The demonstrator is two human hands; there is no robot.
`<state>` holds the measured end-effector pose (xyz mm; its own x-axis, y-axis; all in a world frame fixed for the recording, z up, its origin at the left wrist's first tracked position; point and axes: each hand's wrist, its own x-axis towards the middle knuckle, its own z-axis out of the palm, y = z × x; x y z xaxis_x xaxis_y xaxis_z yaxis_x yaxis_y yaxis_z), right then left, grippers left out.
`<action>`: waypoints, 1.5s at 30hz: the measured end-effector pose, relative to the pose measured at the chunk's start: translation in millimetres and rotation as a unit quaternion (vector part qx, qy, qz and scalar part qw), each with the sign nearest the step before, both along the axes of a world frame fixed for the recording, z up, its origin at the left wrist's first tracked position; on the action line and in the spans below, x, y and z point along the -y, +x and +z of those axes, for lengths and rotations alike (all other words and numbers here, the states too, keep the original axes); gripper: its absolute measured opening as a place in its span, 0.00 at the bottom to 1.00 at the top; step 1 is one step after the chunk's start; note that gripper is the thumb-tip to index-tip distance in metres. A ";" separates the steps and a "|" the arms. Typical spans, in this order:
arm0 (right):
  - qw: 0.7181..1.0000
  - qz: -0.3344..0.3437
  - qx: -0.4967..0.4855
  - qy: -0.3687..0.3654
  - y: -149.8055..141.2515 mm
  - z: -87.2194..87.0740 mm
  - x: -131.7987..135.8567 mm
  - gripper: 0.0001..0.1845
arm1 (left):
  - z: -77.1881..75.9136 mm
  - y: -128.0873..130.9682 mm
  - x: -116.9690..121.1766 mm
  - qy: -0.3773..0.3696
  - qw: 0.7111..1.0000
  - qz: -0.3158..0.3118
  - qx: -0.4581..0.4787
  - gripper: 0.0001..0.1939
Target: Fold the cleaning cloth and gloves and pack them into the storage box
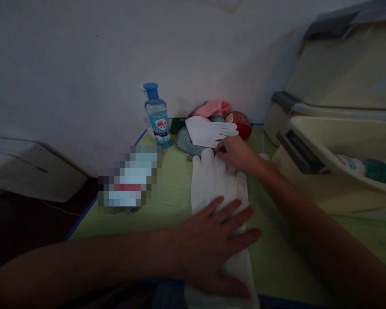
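Note:
A long white glove (pixel 206 184) lies on the green tabletop, its fingers towards the wall and its cuff reaching the near edge. My left hand (pixel 215 244) rests flat across the lower part of this glove with the fingers spread. At the glove's far end, my right hand (pixel 233 152) pinches one of its fingertips. Just beyond that hand, a second white glove (pixel 209 132) sits on a grey mesh cloth (pixel 184 139).
Behind are a pink cloth (pixel 216 107), a red round tin (pixel 243 125) and a blue-capped detergent bottle (pixel 159 122). A blurred-out flat object (pixel 131 178) lies left on the table (pixel 170 201). Cream bins (pixel 312 189) stand right, one holding a bottle (pixel 369 168).

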<state>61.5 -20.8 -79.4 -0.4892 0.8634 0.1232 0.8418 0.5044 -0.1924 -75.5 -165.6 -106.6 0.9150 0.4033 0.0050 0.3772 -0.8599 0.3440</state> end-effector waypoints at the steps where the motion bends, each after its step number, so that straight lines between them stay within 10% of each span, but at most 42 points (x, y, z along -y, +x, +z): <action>1: 1.000 -0.003 -0.001 0.002 -0.4 1.9 1.2 0.13 | 0.1 -0.1 0.1 0.001 1.000 0.000 0.000 0.41; 45: 0.995 -0.055 -0.043 0.065 -16.3 -23.9 6.7 0.09 | -0.5 0.3 1.4 0.009 1.000 0.007 0.003 0.41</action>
